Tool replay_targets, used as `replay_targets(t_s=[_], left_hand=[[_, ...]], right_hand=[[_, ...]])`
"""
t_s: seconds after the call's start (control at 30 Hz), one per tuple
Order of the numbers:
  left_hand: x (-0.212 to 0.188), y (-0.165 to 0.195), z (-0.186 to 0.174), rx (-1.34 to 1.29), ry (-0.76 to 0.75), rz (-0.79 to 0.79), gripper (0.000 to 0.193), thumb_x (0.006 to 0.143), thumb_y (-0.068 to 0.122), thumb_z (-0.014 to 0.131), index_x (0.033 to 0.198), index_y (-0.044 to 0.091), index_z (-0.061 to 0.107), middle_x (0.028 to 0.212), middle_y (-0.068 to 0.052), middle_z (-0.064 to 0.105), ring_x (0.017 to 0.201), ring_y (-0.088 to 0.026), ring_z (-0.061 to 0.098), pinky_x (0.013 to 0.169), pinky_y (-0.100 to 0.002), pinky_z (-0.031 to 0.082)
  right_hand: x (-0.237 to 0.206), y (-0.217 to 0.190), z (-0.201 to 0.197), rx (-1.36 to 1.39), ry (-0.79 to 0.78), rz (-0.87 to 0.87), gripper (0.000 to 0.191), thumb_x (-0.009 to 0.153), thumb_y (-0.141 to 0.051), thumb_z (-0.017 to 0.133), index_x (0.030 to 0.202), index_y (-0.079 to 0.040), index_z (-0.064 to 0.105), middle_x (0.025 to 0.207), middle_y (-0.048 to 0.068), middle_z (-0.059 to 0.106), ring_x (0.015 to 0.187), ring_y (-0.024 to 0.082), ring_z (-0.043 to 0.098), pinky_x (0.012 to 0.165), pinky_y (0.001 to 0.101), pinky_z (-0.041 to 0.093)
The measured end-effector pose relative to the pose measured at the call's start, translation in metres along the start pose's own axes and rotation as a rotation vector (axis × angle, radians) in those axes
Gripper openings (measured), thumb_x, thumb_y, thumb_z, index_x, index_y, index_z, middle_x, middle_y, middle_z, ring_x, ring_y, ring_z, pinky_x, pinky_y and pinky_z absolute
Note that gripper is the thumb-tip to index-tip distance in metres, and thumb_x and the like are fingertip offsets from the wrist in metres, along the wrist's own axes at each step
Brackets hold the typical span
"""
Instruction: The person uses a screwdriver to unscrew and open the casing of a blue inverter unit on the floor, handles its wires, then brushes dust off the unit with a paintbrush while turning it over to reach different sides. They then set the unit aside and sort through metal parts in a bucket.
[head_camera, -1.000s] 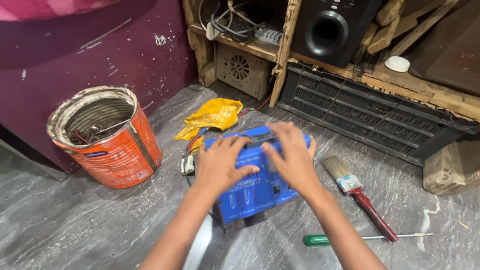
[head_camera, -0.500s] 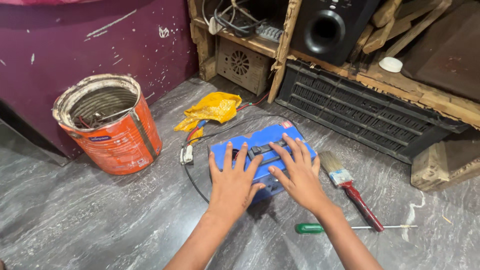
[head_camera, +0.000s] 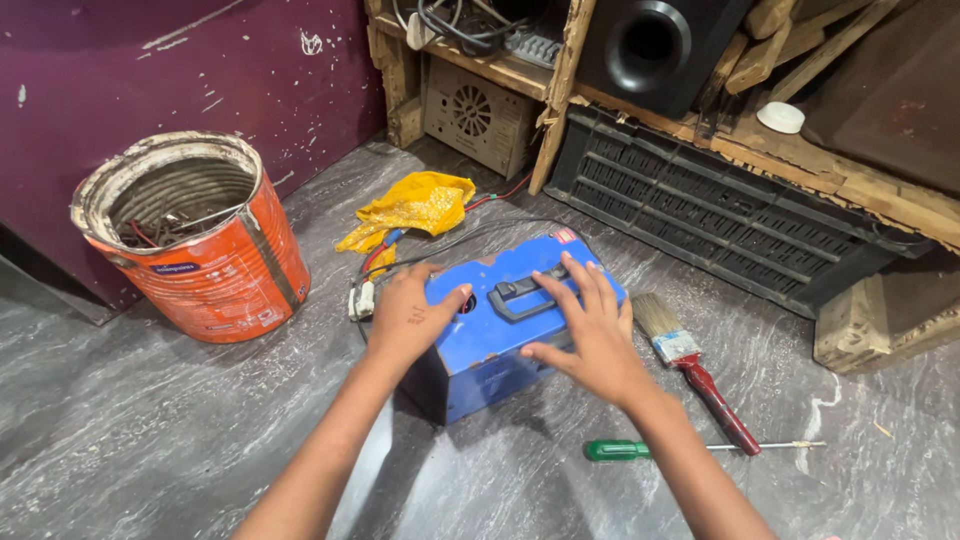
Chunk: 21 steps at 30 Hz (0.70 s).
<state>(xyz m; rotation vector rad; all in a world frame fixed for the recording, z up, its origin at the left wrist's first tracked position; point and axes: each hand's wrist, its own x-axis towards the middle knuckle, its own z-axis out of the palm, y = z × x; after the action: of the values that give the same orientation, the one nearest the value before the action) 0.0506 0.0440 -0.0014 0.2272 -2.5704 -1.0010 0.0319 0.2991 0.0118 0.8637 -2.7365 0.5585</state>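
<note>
Hands rest on a blue box-shaped unit (head_camera: 500, 335) that sits on the grey marbled floor (head_camera: 150, 450), near the middle of the view. Left hand (head_camera: 405, 315) lies on the unit's left end, fingers curled loosely over the top edge, thumb pointing toward the centre; it grips nothing. Right hand (head_camera: 590, 335) lies flat on the top face, fingers spread wide, fingertips just beside the dark carry handle (head_camera: 520, 293) without closing on it.

A black cable (head_camera: 470, 237) arcs along the floor behind the unit toward a small white connector (head_camera: 361, 300) at its left. A crumpled yellow cloth (head_camera: 415, 205) lies behind, near the cable. An orange metal bucket (head_camera: 200, 240), rim crusted with pale residue, stands well to the left against a purple wall (head_camera: 150, 90).

To the right of the unit lies a paintbrush (head_camera: 690, 365) with a red handle, just beside the right hand. A green-handled screwdriver (head_camera: 690, 449) lies nearer the camera, its shaft crossing under the brush handle's end. A black slatted panel (head_camera: 720, 220) leans below a wooden shelf (head_camera: 820, 165) that carries a black speaker (head_camera: 650, 45)
</note>
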Motion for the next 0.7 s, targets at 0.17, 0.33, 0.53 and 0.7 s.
replay_targets(t_s=[0.17, 0.33, 0.53, 0.7], left_hand=[[-0.029, 0.01, -0.003, 0.021, 0.108, -0.046, 0.059, 0.085, 0.05, 0.074, 0.116, -0.001, 0.066, 0.105, -0.028, 0.071, 0.099, -0.044, 0.069, 0.087, -0.05, 0.054], [-0.059, 0.038, -0.02, 0.007, -0.207, -0.285, 0.061, 0.083, 0.052, 0.073, 0.119, 0.004, 0.064, 0.095, -0.022, 0.075, 0.092, -0.037, 0.072, 0.085, -0.046, 0.055], [-0.061, 0.01, -0.02, -0.371, -0.237, -0.249, 0.045, 0.087, 0.042, 0.07, 0.114, 0.006, 0.067, 0.095, -0.012, 0.079, 0.086, -0.026, 0.078, 0.077, -0.04, 0.06], [-0.03, -0.042, -0.038, -0.161, 0.15, -0.004, 0.031, 0.091, 0.031, 0.071, 0.114, 0.01, 0.069, 0.111, -0.013, 0.075, 0.097, -0.029, 0.074, 0.084, -0.04, 0.056]], right_hand=[[0.039, 0.031, -0.009, -0.184, -0.15, -0.006, 0.107, 0.065, -0.067, 0.079, 0.156, -0.04, 0.03, 0.168, 0.007, 0.01, 0.155, 0.041, -0.002, 0.115, 0.0742, 0.003], [0.073, 0.048, -0.03, -0.485, -0.335, 0.107, 0.108, 0.074, -0.063, 0.076, 0.162, -0.047, 0.017, 0.169, 0.005, 0.0, 0.155, 0.038, -0.007, 0.117, 0.0733, 0.003], [0.009, -0.023, -0.002, 0.365, 0.282, 0.0, 0.072, 0.091, -0.039, 0.068, 0.156, -0.028, 0.04, 0.165, 0.013, 0.039, 0.158, 0.044, 0.03, 0.127, 0.0575, 0.023], [0.002, -0.068, 0.023, -0.2, 0.127, -0.051, 0.102, 0.054, -0.063, 0.086, 0.146, -0.036, 0.052, 0.157, 0.021, 0.037, 0.141, 0.053, 0.034, 0.105, 0.0644, 0.033]])
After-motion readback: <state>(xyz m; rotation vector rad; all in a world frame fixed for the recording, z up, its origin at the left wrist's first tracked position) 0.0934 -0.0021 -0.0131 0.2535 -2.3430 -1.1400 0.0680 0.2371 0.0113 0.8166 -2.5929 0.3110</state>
